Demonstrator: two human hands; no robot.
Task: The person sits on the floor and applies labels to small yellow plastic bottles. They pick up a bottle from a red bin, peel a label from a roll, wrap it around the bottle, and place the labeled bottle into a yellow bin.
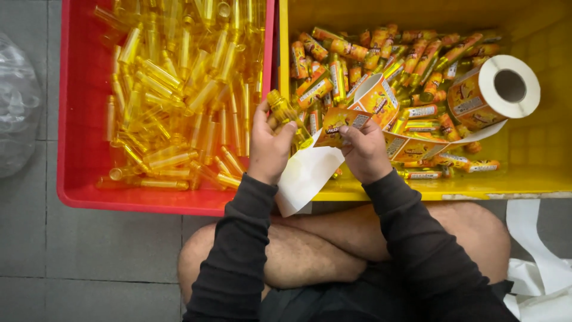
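My left hand (269, 146) grips a small clear yellow bottle (285, 111), held tilted over the gap between two crates. My right hand (363, 150) pinches an orange printed label (339, 124) at the end of a label strip, right beside the bottle. The strip runs back to a roll of labels (494, 89) lying in the yellow crate (536, 161). White backing paper (307, 173) hangs down between my hands. The yellow crate holds several labelled bottles (381, 53). The red crate (77, 119) on the left holds several bare yellow bottles (179, 77).
I sit cross-legged on a grey tiled floor (89, 250) with my knees under the crates' near edges. A clear plastic bag (18, 107) lies at the far left. Used white backing paper (536, 256) trails over the floor at the right.
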